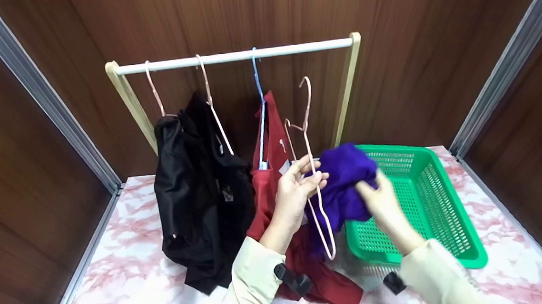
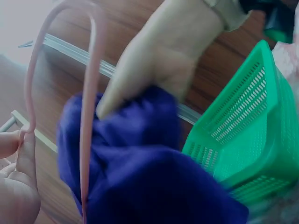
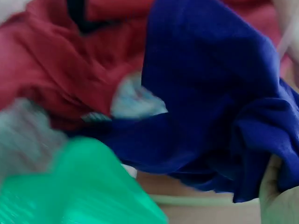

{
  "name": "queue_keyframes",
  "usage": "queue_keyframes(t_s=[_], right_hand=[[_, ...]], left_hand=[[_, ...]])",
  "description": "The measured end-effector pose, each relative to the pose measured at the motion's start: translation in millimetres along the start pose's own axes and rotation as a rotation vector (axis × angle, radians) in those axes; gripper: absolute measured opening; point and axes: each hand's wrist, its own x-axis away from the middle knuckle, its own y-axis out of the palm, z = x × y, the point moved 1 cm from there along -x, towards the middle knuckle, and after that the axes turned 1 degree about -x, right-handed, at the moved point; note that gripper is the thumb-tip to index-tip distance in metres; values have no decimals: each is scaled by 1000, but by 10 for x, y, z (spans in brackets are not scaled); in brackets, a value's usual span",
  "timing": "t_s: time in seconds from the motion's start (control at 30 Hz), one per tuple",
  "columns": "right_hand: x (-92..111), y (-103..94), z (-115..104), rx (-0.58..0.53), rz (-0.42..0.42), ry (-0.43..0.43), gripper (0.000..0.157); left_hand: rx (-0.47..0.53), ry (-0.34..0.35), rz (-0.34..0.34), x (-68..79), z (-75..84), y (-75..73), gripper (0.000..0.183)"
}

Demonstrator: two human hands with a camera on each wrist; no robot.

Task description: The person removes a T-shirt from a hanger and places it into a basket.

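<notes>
My left hand [image 1: 297,186] pinches a pink clothes hanger [image 1: 311,154] by its long side, and the hanger stands upright in the air with its hook at the top. Just right of it, my right hand [image 1: 379,194] grips a bunched purple garment [image 1: 347,180], held up beside the green basket's left side. In the left wrist view the purple cloth [image 2: 126,149] hangs in folds behind the hanger [image 2: 88,107]. The right wrist view shows the thumb pressed into the purple folds [image 3: 205,84]. The garment's lower part hangs down behind the hanger.
A clothes rack [image 1: 235,56] with a white bar stands at the back. From it hang black garments [image 1: 183,187] on pink hangers and a red garment [image 1: 273,180] on a blue hanger [image 1: 257,81]. A green basket [image 1: 453,196] sits at the right on the marbled tabletop [image 1: 117,277].
</notes>
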Motion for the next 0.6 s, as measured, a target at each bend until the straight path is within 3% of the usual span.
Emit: queue_keyframes(t_s=[0.2, 0.37, 0.43, 0.5, 0.6], right_hand=[[-118, -283, -284, -254, 193, -109, 21], [-146, -467, -446, -664, 337, -202, 23], [-162, -533, -486, -803, 416, -277, 24], [-185, -597, -511, -884, 506, -367, 25], [-224, -686, -509, -900, 614, -478, 26]], left_hand=[[24, -11, 9, -21, -10, -17, 54], [12, -16, 14, -23, -30, -27, 55], [-14, -17, 12, -19, -30, -25, 55], [-40, -20, 10, -11, -19, -21, 55], [-71, -4, 8, -7, -7, -13, 54]])
